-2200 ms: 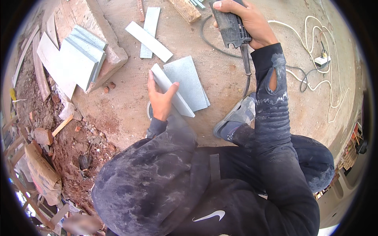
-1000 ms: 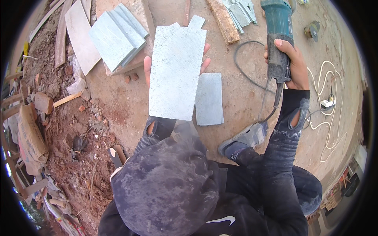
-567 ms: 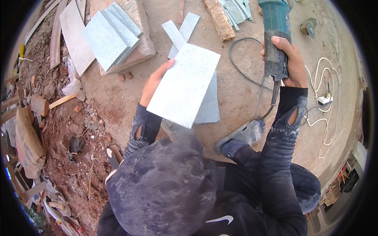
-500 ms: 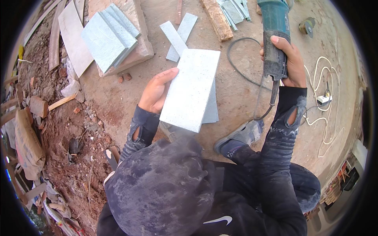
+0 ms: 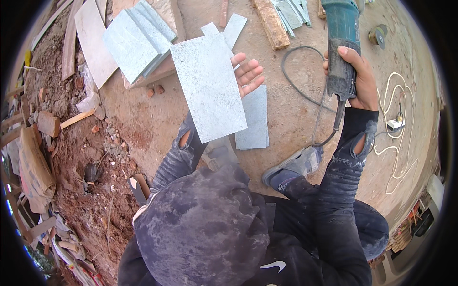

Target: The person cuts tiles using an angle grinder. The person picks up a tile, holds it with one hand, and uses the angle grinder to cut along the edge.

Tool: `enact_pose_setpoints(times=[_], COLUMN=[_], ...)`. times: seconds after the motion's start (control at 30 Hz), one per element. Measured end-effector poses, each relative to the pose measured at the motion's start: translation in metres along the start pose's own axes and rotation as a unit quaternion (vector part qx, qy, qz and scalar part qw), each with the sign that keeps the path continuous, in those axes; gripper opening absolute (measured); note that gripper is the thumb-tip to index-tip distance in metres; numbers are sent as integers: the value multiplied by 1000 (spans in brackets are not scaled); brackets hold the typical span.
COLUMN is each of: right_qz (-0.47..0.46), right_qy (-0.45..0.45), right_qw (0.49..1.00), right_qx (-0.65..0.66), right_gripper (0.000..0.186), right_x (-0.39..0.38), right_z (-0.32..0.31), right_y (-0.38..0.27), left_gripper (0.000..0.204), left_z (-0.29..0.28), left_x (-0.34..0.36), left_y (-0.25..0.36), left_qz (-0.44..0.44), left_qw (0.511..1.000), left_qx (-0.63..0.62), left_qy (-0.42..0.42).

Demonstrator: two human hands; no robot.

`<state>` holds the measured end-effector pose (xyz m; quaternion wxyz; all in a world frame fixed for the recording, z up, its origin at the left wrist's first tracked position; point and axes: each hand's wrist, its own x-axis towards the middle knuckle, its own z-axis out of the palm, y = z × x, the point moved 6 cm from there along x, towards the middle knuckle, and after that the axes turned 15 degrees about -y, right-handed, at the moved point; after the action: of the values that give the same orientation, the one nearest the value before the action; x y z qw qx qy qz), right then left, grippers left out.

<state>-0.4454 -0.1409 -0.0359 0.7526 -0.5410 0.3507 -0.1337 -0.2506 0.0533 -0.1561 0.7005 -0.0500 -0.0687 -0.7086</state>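
Observation:
A pale grey-blue rectangular stone tile (image 5: 207,88) rests on my left hand (image 5: 247,75), which supports it from beneath. The palm is hidden; several outstretched fingers show past the tile's right edge. My right hand (image 5: 361,81) is wrapped round the black rear grip of a teal angle grinder (image 5: 342,26). The tool's front end is cut off at the upper border, and its cord hangs from the grip. Below the held tile, more tile pieces (image 5: 255,117) lie overlapped on the ground near my shoe. Narrow cut strips (image 5: 234,30) lie beyond it.
Several stacked tiles (image 5: 133,43) lean on a stone block (image 5: 177,19) at far left. A wooden plank (image 5: 271,24) and offcuts (image 5: 292,15) lie beyond. The black cord (image 5: 285,71) loops between tiles and grinder; a white extension socket (image 5: 395,124) with pale cable sits right. Rubble lies left.
The held tile has moved left and tilted the other way. My left hand has gone from gripping its left edge to lying underneath, fingers showing at the right. The grinder has shifted slightly right.

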Motion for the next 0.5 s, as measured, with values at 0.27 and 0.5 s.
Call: enact_pose_setpoints(times=[0.27,0.5], right_qz=[-1,4], right_qy=[-7,13], right_qw=[1000,1000], right_qx=[-10,-3], right_gripper=[38,39], right_x=[3,3], right_z=[2,4], right_y=[1,-2], left_gripper=[83,86], left_z=[10,18], left_x=[16,18], left_y=[6,4], left_qz=[9,-28], left_qw=[993,988], left_qx=[97,8], left_qy=[-70,-155])
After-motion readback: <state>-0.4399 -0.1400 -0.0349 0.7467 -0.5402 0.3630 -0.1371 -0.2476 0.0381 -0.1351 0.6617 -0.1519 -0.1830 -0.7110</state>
